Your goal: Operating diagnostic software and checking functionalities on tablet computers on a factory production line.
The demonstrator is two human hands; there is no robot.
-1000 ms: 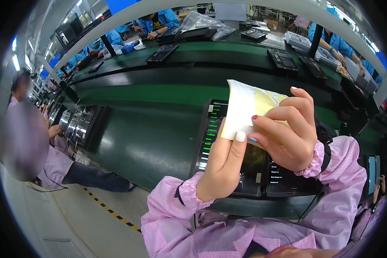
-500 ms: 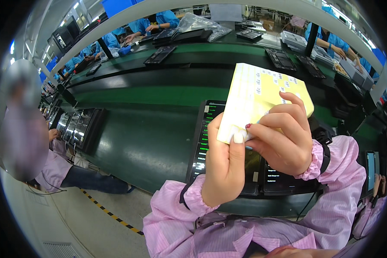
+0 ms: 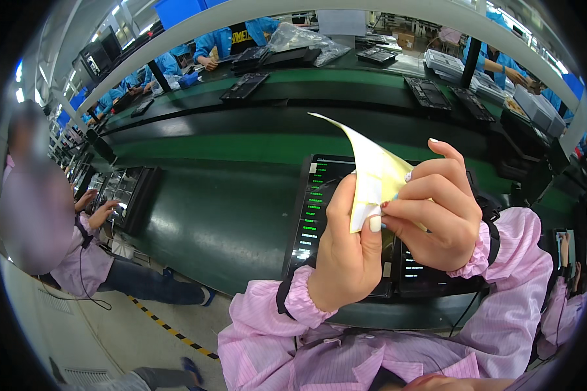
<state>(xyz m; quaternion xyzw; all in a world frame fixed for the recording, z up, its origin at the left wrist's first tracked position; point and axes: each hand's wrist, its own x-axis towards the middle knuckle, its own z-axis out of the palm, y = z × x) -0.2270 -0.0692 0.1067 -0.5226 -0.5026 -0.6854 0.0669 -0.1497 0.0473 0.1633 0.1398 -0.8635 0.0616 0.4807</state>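
Two hands meet near the middle of the view, both in pink sleeves with elastic cuffs. The left hand (image 3: pixel 349 257) has its grip closed on the lower edge of one pale yellow sheet (image 3: pixel 370 166), thumb pressed against the paper's near face. The right hand (image 3: pixel 437 212) also has its grip closed on that sheet, pinching it from the right side with the thumb and fingers, while the forefinger stands up beside it. The sheet is held up in the air between the hands, curling away to a point at the far left, above one dark tablet (image 3: pixel 319 208) that lies flat on the green counter (image 3: pixel 222 215), its screen showing lines of green text.

Farther off, two green conveyor belts (image 3: pixel 319 88) run left to right, carrying at least five dark flat devices; a clear plastic bag (image 3: pixel 300 36) lies at the far side. One person in pink (image 3: pixel 52 228) sits at the near left, hands on a tray. Several workers in blue sit along the far side; their exact number cannot be told.
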